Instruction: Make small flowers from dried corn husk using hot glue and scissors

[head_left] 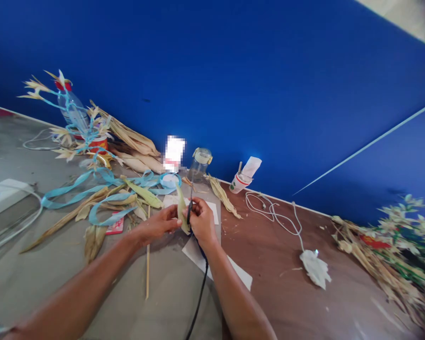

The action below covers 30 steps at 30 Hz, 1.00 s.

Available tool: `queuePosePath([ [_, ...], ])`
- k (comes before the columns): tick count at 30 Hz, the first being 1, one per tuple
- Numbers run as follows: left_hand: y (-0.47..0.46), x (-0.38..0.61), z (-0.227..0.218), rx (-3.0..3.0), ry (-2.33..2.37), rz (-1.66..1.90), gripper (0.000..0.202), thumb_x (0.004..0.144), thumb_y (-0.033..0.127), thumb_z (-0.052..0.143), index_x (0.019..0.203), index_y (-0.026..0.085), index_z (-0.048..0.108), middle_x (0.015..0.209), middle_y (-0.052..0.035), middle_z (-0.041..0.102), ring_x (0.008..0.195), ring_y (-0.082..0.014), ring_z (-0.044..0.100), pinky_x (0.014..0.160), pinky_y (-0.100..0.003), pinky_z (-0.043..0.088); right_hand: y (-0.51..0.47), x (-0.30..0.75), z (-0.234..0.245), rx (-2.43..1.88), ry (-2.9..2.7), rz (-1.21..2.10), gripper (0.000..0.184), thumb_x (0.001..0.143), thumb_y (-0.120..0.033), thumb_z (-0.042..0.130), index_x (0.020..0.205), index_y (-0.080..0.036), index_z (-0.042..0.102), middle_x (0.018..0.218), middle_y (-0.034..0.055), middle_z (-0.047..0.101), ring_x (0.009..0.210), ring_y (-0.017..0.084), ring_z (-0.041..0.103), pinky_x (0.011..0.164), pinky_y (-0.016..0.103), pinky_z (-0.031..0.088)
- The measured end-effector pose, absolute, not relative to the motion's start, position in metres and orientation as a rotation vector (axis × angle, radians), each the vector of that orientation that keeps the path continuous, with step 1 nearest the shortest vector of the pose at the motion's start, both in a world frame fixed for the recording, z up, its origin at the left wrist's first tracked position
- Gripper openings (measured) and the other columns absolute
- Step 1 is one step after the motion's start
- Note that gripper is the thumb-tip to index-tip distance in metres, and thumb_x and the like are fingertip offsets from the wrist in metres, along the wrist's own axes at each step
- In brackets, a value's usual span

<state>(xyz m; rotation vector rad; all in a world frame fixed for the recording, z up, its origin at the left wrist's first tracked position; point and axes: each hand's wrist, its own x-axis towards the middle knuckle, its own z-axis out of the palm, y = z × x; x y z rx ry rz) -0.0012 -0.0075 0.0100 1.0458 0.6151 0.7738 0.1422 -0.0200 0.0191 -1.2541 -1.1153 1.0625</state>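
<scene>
My left hand (163, 223) pinches a pale green corn husk leaf (182, 210) that stands upright between both hands. My right hand (201, 222) is closed round a thin dark tool (190, 208) pressed against the husk; its black cord (198, 297) runs down towards me. Both hands hover over white paper sheets (212, 208) on the table. A thin wooden stick (148, 264) lies on the table below my left hand.
Light blue ribbon (78, 186) and dried husks (134, 139) litter the left side. A glass jar (199, 164), a paper cup (239, 182), a white cable (272, 212) and a husk flower (315, 268) sit nearby. Husk flowers pile at right (386, 245). A blue wall stands behind.
</scene>
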Motion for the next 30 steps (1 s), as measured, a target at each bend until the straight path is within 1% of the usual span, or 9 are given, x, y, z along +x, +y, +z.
queuePosePath([
  [3, -0.009, 0.003, 0.008, 1.063, 0.674, 0.806, 0.029, 0.065, 0.033, 0.073, 0.087, 0.014, 0.065, 0.069, -0.0027, 0.057, 0.051, -0.0087, 0.041, 0.046, -0.02, 0.028, -0.018, 0.136, 0.015, -1.241, -0.918, 0.969, 0.04, 0.063, -0.026, 0.064, 0.101, -0.018, 0.055, 0.073, -0.0002, 0.063, 0.065, 0.014, 0.057, 0.06, 0.026, 0.046],
  [8, -0.011, 0.011, 0.003, 1.083, 0.732, 0.849, 0.025, 0.061, 0.029, 0.076, 0.077, 0.014, 0.063, 0.066, -0.0003, 0.057, 0.05, -0.0079, 0.041, 0.047, -0.021, 0.028, -0.019, 0.126, 0.015, -1.207, -0.802, 0.945, 0.036, 0.063, -0.026, 0.062, 0.097, -0.018, 0.054, 0.074, 0.0001, 0.061, 0.066, 0.014, 0.057, 0.063, 0.025, 0.046],
  [11, -0.01, 0.011, 0.004, 1.077, 0.815, 0.891, 0.021, 0.061, 0.03, 0.075, 0.068, 0.014, 0.062, 0.055, 0.0023, 0.05, 0.046, -0.0066, 0.035, 0.045, -0.021, 0.024, -0.018, 0.127, 0.014, -1.174, -0.775, 0.964, 0.037, 0.063, -0.026, 0.064, 0.098, -0.019, 0.054, 0.073, -0.0006, 0.061, 0.065, 0.013, 0.056, 0.061, 0.025, 0.045],
  [14, -0.01, 0.01, 0.009, 1.077, 0.836, 0.913, 0.022, 0.062, 0.031, 0.074, 0.062, 0.014, 0.059, 0.05, 0.0036, 0.045, 0.044, -0.006, 0.033, 0.044, -0.02, 0.022, -0.016, 0.132, 0.012, -1.158, -0.75, 0.949, 0.039, 0.062, -0.025, 0.066, 0.099, -0.019, 0.055, 0.073, -0.0009, 0.061, 0.065, 0.013, 0.056, 0.061, 0.024, 0.045],
  [22, -0.008, 0.009, 0.011, 1.078, 0.818, 0.902, 0.024, 0.063, 0.034, 0.073, 0.063, 0.014, 0.06, 0.054, 0.0029, 0.048, 0.045, -0.0053, 0.034, 0.043, -0.02, 0.022, -0.017, 0.14, 0.018, -1.169, -0.795, 0.994, 0.038, 0.062, -0.026, 0.064, 0.098, -0.019, 0.056, 0.08, 0.0022, 0.064, 0.065, 0.014, 0.057, 0.057, 0.024, 0.044],
  [27, -0.006, 0.008, 0.007, 1.084, 0.844, 0.989, 0.024, 0.064, 0.035, 0.072, 0.065, 0.015, 0.059, 0.054, 0.0041, 0.046, 0.046, -0.0053, 0.034, 0.044, -0.019, 0.024, -0.019, 0.139, 0.02, -1.16, -0.895, 1.085, 0.04, 0.062, -0.025, 0.064, 0.1, -0.018, 0.054, 0.073, -0.0003, 0.064, 0.061, 0.013, 0.057, 0.059, 0.024, 0.044],
  [30, -0.005, 0.007, 0.005, 1.086, 0.873, 1.021, 0.024, 0.066, 0.036, 0.07, 0.068, 0.014, 0.061, 0.056, 0.0039, 0.048, 0.048, -0.0054, 0.035, 0.045, -0.019, 0.026, -0.02, 0.135, 0.02, -1.201, -0.979, 1.078, 0.04, 0.062, -0.025, 0.064, 0.099, -0.017, 0.054, 0.071, -0.0008, 0.064, 0.059, 0.013, 0.056, 0.058, 0.024, 0.044],
])
